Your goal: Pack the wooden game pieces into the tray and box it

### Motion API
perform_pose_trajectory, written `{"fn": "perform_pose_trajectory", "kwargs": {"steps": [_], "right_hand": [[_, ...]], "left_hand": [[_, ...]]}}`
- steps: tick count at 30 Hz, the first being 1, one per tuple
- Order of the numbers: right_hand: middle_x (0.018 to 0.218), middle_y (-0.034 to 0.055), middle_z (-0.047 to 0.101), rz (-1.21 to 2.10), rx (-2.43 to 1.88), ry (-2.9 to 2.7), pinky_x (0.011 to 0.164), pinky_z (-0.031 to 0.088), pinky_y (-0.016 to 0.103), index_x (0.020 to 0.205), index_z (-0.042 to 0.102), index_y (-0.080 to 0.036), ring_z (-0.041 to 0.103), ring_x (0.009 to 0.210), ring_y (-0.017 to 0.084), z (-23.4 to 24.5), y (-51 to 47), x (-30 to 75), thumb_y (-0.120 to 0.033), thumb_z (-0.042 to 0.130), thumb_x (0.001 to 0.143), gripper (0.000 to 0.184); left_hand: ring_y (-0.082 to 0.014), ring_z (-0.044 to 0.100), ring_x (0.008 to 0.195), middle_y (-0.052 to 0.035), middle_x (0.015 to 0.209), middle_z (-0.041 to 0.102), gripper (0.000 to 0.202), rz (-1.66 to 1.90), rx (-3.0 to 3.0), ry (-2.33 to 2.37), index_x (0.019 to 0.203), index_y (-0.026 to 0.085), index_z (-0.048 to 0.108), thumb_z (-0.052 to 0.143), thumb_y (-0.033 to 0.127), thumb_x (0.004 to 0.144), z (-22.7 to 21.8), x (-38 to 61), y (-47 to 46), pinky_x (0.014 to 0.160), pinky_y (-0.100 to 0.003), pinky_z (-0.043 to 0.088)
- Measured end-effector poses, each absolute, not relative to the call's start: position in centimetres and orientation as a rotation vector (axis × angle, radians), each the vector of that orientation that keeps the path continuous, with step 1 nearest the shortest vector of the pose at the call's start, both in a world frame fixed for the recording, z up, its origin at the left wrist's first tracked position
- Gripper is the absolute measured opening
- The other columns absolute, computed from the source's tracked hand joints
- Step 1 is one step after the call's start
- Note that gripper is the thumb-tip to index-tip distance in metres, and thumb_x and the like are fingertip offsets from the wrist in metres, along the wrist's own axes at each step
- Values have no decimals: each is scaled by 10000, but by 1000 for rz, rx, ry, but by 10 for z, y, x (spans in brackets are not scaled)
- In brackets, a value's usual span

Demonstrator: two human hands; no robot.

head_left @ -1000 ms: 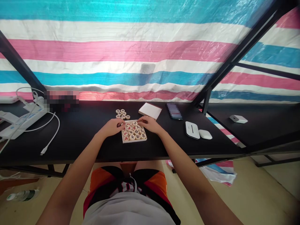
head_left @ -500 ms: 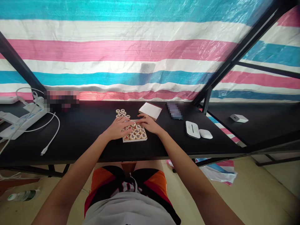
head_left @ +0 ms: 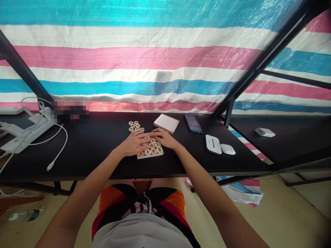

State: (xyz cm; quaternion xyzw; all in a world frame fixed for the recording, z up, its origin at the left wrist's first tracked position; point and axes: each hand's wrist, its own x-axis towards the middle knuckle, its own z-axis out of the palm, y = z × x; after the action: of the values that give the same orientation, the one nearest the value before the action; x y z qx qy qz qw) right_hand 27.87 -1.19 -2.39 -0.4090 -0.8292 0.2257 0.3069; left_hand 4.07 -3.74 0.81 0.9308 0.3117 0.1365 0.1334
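Note:
A shallow wooden tray (head_left: 150, 156) of round wooden chess pieces (head_left: 152, 151) with red and black characters lies on the black table (head_left: 98, 151) in front of me. My left hand (head_left: 134, 142) lies flat over the tray's left and middle part, fingers stretched across the pieces. My right hand (head_left: 163, 137) rests at the tray's far right corner, fingers extended toward the left hand and touching the pieces there. A small heap of loose chess pieces (head_left: 134, 126) sits just behind the tray.
The tray's white lid (head_left: 166, 123) lies behind my right hand, a blurred phone (head_left: 193, 123) next to it. Two white devices (head_left: 213, 144) (head_left: 228, 149) sit to the right. A power strip with white cables (head_left: 26, 132) occupies the left. A striped tarp hangs behind.
My left hand has slid rightward from the tray's left edge onto the pieces, covering most of them. My right hand has shifted slightly along the far edge.

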Motion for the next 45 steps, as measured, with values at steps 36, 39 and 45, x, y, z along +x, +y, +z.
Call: {"fn": "perform_pose_trajectory", "kwargs": {"steps": [36,39,45], "right_hand": [[998,63,642,686,-1196,-2091,808,476,328,1005,716,-204,591,844,166,-22,-13,279,-210,523,857,243],[998,62,644,685,-1201,-2089,827,470,336,995,716,-200,593,856,169,-21,-13,279,-205,521,857,239],[989,63,649,690,-1224,-2083,822,465,340,975,712,-193,591,855,171,-21,-12,279,-199,526,854,222]], "left_hand": [[-265,413,1271,-49,1292,586,403,460,2788,946,1123,286,699,381,474,961,8,38,-34,1065,-413,291],[-260,445,1239,-49,1245,613,409,496,2788,956,1089,274,714,384,476,959,8,37,-33,1054,-406,306],[-239,502,1158,-70,1189,627,431,594,2767,988,1039,227,722,355,445,971,8,35,-30,1024,-400,338]]}}
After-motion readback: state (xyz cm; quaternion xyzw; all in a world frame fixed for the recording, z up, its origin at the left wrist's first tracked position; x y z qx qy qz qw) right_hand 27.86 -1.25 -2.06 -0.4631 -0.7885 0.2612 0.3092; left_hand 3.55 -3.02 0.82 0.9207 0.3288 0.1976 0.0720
